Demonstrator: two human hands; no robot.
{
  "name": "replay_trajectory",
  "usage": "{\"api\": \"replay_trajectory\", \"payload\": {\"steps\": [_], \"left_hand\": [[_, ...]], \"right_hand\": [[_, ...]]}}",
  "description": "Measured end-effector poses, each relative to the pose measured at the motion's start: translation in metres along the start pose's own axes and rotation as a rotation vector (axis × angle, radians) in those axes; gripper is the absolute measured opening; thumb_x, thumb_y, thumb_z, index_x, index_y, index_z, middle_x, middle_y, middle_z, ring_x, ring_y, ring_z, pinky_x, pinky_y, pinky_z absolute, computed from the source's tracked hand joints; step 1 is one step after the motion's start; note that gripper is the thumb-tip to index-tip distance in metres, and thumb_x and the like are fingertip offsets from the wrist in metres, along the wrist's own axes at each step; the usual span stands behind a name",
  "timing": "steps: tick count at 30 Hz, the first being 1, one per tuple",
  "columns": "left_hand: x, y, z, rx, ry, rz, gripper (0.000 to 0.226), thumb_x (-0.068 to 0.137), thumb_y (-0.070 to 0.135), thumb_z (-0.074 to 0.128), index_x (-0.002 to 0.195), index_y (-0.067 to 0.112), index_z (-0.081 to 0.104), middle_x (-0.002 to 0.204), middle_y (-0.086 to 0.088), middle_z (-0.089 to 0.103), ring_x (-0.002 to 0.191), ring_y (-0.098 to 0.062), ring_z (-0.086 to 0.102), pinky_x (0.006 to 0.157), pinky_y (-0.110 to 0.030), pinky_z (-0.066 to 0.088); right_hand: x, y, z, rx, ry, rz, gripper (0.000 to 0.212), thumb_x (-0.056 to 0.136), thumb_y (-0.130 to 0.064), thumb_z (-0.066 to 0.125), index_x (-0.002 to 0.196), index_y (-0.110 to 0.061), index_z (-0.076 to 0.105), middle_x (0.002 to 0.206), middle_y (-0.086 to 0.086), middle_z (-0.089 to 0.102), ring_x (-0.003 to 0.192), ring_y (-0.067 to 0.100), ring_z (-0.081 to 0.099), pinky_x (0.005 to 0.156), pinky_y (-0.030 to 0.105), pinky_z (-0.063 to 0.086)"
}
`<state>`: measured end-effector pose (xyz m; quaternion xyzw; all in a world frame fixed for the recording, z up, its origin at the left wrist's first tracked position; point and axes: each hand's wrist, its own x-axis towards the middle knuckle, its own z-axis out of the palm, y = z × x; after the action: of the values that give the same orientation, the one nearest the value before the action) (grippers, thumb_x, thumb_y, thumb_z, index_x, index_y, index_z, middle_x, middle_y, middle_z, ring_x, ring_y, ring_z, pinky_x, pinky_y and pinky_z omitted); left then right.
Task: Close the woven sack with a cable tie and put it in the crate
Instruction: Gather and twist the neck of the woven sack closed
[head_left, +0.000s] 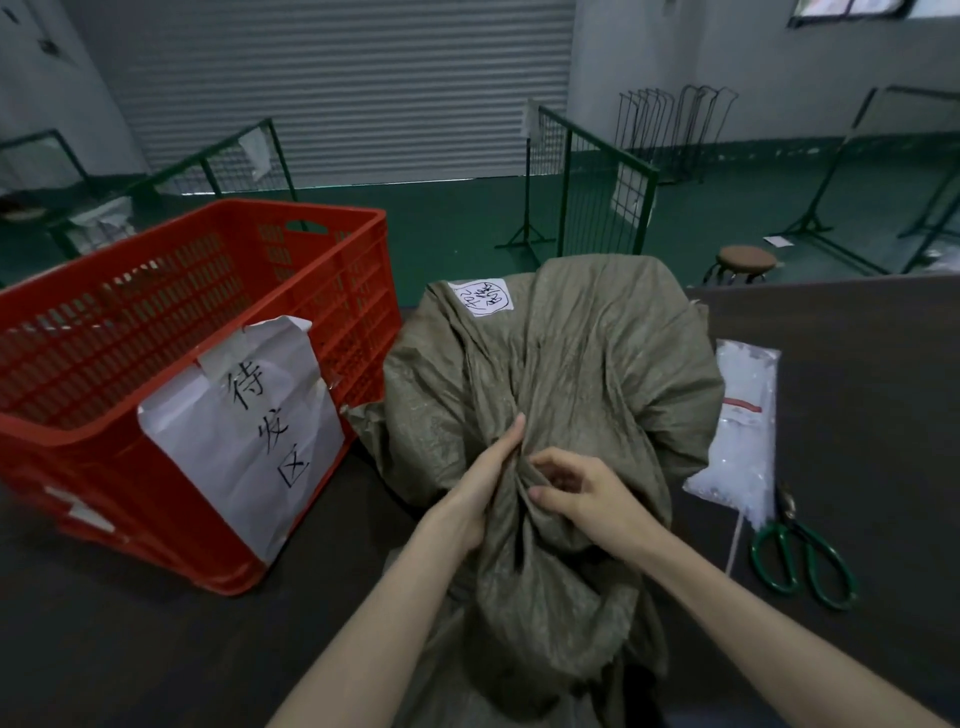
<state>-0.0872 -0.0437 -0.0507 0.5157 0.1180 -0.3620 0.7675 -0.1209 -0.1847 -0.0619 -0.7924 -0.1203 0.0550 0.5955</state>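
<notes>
A full olive-green woven sack (571, 364) lies on the dark table, its mouth bunched toward me, a white label on its far side. My left hand (483, 483) presses against the gathered neck from the left. My right hand (582, 493) pinches the bunched fabric from the right. No cable tie shows around the neck. A red plastic crate (171, 322) with a taped paper sign stands to the left. A clear bag of white cable ties (743, 431) lies to the right of the sack.
Green-handled scissors (800, 556) lie at the right beside a loose cable tie (733, 545). Beyond the table are a green floor, wire mesh partitions (597, 176), a round stool (745, 260) and a roller shutter.
</notes>
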Motion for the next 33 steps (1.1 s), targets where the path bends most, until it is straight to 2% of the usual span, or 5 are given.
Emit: {"api": "replay_trajectory", "payload": {"steps": [9,13,18,23,33], "left_hand": [[0.030,-0.003,-0.008,0.146,0.013,-0.050,0.025,0.089,0.029,0.054,0.088,0.011,0.072,0.075,-0.008,0.074,0.066,-0.019,0.070,0.067,-0.027,0.055],[0.032,-0.007,-0.011,0.158,-0.026,-0.039,0.018,0.089,0.018,0.057,0.096,0.009,0.070,0.085,-0.009,0.074,0.076,-0.018,0.071,0.075,-0.029,0.058],[0.032,-0.015,-0.017,0.175,0.079,-0.005,0.027,0.082,0.014,0.068,0.107,0.001,0.067,0.095,-0.015,0.074,0.079,-0.022,0.072,0.068,-0.029,0.060],[0.037,-0.033,-0.017,0.182,0.132,-0.107,0.048,0.079,0.034,0.071,0.118,0.006,0.063,0.108,-0.013,0.072,0.095,-0.023,0.069,0.075,-0.029,0.057],[0.037,-0.027,-0.001,0.098,-0.005,-0.010,0.031,0.090,0.031,0.051,0.098,0.012,0.074,0.095,-0.009,0.074,0.083,-0.019,0.070,0.080,-0.028,0.053]], "right_hand": [[-0.010,-0.017,-0.007,-0.269,0.006,0.006,0.011,0.086,-0.027,0.060,0.086,-0.020,0.068,0.078,-0.003,0.070,0.074,-0.007,0.057,0.076,0.029,0.048],[-0.002,-0.020,-0.019,-0.319,0.389,-0.021,0.010,0.083,-0.010,0.061,0.077,-0.015,0.067,0.072,0.002,0.069,0.068,0.014,0.063,0.067,0.033,0.049],[0.000,0.001,-0.032,-0.562,0.484,0.300,0.035,0.076,-0.017,0.065,0.108,-0.010,0.052,0.114,0.012,0.046,0.110,0.032,0.045,0.094,0.044,0.041],[-0.003,0.015,-0.030,-0.275,0.446,0.589,0.055,0.075,-0.018,0.070,0.120,-0.003,0.042,0.127,0.019,0.038,0.119,0.037,0.043,0.101,0.039,0.035],[0.002,0.000,-0.019,-0.139,0.406,0.404,0.053,0.051,-0.043,0.064,0.102,-0.031,0.066,0.099,-0.012,0.072,0.088,0.011,0.068,0.088,0.041,0.053]]}}
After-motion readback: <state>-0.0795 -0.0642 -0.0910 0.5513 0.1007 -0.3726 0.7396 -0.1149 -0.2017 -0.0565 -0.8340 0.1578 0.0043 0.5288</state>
